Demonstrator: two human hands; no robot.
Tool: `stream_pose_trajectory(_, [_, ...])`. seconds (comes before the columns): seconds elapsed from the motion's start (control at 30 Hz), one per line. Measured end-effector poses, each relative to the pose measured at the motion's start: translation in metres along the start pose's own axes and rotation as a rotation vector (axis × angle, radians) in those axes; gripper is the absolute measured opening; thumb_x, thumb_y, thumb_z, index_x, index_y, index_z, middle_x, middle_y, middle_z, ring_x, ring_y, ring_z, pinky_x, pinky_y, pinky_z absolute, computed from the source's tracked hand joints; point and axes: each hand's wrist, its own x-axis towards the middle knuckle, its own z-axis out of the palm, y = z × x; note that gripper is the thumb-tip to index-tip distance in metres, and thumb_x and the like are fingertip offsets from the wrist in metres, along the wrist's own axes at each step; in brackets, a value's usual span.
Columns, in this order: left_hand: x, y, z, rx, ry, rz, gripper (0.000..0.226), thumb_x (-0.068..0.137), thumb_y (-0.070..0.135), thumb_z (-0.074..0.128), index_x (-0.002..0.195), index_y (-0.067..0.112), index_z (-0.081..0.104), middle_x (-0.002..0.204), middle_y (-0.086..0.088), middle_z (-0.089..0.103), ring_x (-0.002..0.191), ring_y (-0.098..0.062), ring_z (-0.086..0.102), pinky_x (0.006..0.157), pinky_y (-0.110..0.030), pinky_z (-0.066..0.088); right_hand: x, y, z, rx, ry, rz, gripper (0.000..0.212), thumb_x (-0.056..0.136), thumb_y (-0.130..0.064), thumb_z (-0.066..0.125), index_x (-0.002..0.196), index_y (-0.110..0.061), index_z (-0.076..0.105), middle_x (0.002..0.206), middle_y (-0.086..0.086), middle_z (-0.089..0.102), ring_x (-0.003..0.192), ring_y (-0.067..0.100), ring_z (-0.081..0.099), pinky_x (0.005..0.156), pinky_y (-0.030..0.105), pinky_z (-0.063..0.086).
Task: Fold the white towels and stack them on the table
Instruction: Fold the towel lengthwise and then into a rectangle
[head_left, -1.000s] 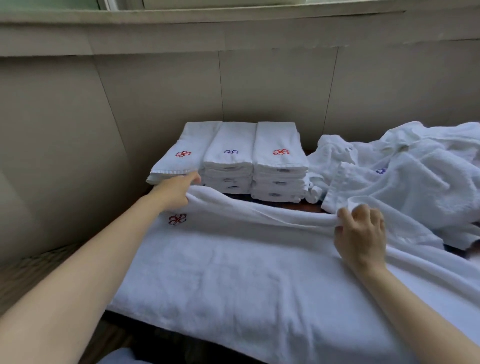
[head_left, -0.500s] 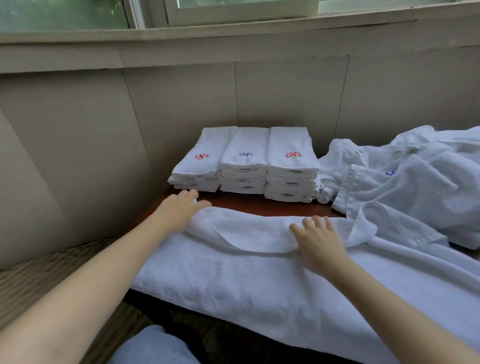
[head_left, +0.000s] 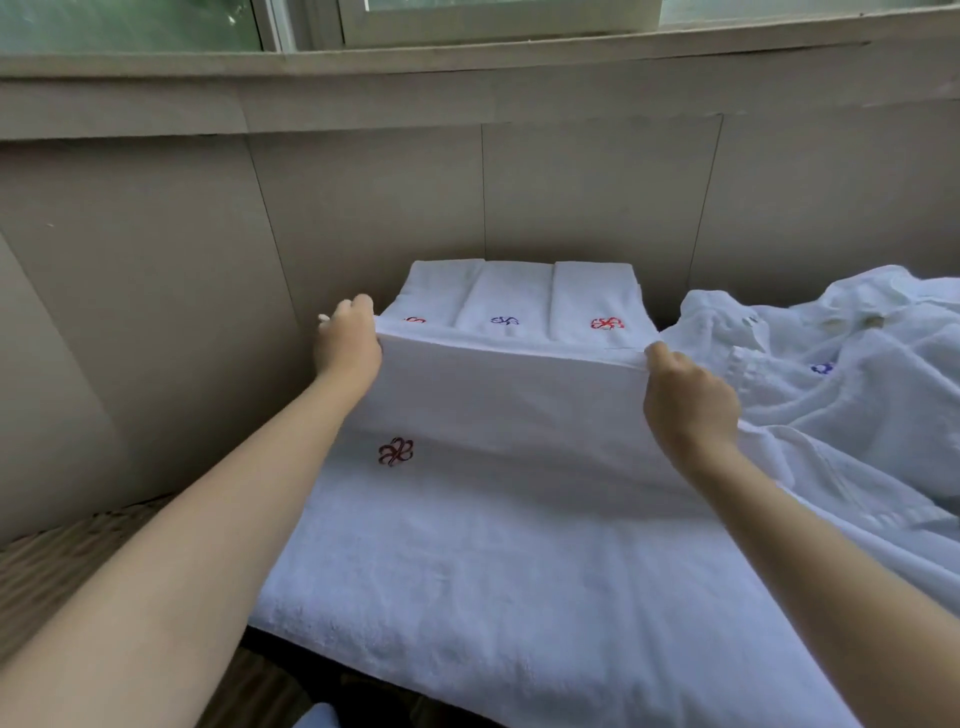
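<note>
A large white towel (head_left: 509, 545) with a dark red embroidered mark lies spread across the table in front of me. My left hand (head_left: 347, 345) grips its far edge at the left corner, and my right hand (head_left: 685, 397) grips the same edge further right. Between the hands that edge is lifted and stretched taut. Behind it, against the wall, stand three stacks of folded white towels (head_left: 519, 299) with red and blue marks; their lower parts are hidden by the raised edge.
A heap of unfolded white towels (head_left: 841, 374) fills the right side of the table. A beige panelled wall (head_left: 363, 208) stands close behind, with a window ledge above. The table's near edge drops to woven flooring (head_left: 78, 571) at the left.
Both hands have taken hold of the towel's far edge and lifted it up taut; half a second ago they lay on the towel near the table surface. The camera has tilted and moved closer.
</note>
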Motion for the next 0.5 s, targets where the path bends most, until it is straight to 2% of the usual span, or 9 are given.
stream_pose_trajectory(0.1, [-0.013, -0.008, 0.026, -0.193, -0.073, -0.074, 0.032, 0.079, -0.014, 0.032, 0.1, 0.009, 0.04, 0.103, -0.019, 0.056, 0.083, -0.035, 0.049, 0.064, -0.036, 0.036, -0.027, -0.007, 0.004, 0.123, 0.102, -0.111, 0.017, 0.061, 0.017, 0.055, 0.069, 0.002, 0.056, 0.06, 0.021, 0.055, 0.051, 0.036, 0.052, 0.044, 0.034, 0.036])
stream_pose_trajectory(0.17, [-0.039, -0.03, 0.047, -0.24, -0.146, -0.076, 0.047, 0.079, -0.013, 0.031, 0.118, 0.012, 0.04, 0.116, -0.018, 0.053, 0.086, -0.033, 0.048, 0.067, -0.038, 0.039, -0.062, -0.006, 0.011, 0.203, 0.099, -0.253, 0.01, 0.063, 0.006, 0.05, 0.062, -0.001, 0.056, 0.059, 0.016, 0.054, 0.051, 0.035, 0.053, 0.04, 0.035, 0.04])
stream_pose_trajectory(0.23, [-0.064, -0.057, 0.06, -0.265, -0.226, -0.124, 0.052, 0.085, -0.005, 0.033, 0.13, 0.02, 0.04, 0.128, -0.012, 0.051, 0.099, -0.036, 0.052, 0.079, -0.043, 0.046, -0.089, -0.001, 0.016, 0.222, 0.038, -0.364, 0.017, 0.069, -0.005, 0.045, 0.064, -0.004, 0.061, 0.06, 0.011, 0.052, 0.052, 0.031, 0.053, 0.038, 0.034, 0.041])
stream_pose_trajectory(0.3, [-0.08, -0.083, 0.064, -0.26, -0.288, -0.135, 0.055, 0.087, -0.002, 0.034, 0.135, 0.023, 0.043, 0.136, -0.005, 0.049, 0.118, -0.034, 0.049, 0.092, -0.044, 0.045, -0.098, 0.002, 0.015, 0.216, -0.006, -0.433, 0.02, 0.072, -0.01, 0.043, 0.061, -0.007, 0.061, 0.057, 0.007, 0.05, 0.05, 0.029, 0.051, 0.036, 0.03, 0.036])
stream_pose_trajectory(0.33, [-0.084, -0.092, 0.063, -0.241, -0.334, -0.124, 0.059, 0.086, -0.005, 0.033, 0.138, 0.021, 0.042, 0.141, -0.005, 0.046, 0.126, -0.033, 0.044, 0.098, -0.042, 0.043, -0.1, 0.002, 0.012, 0.203, -0.033, -0.459, 0.019, 0.071, -0.01, 0.044, 0.058, -0.008, 0.058, 0.055, 0.006, 0.049, 0.048, 0.028, 0.05, 0.036, 0.029, 0.033])
stream_pose_trajectory(0.4, [-0.087, -0.1, 0.055, -0.196, -0.47, -0.129, 0.063, 0.089, -0.007, 0.032, 0.147, 0.017, 0.034, 0.155, -0.004, 0.029, 0.142, -0.028, 0.026, 0.111, -0.036, 0.03, -0.102, 0.001, 0.008, 0.146, -0.114, -0.508, 0.012, 0.061, -0.006, 0.059, 0.052, -0.008, 0.053, 0.05, 0.005, 0.048, 0.044, 0.028, 0.05, 0.034, 0.026, 0.028])
stream_pose_trajectory(0.5, [-0.085, -0.098, 0.042, -0.089, -0.676, -0.107, 0.064, 0.095, -0.006, 0.029, 0.152, 0.02, 0.019, 0.16, 0.001, 0.007, 0.147, -0.023, 0.008, 0.115, -0.03, 0.017, -0.106, 0.002, 0.003, 0.081, -0.32, -0.497, 0.027, 0.044, -0.006, 0.077, 0.052, -0.01, 0.051, 0.049, 0.003, 0.049, 0.044, 0.027, 0.05, 0.036, 0.024, 0.024])
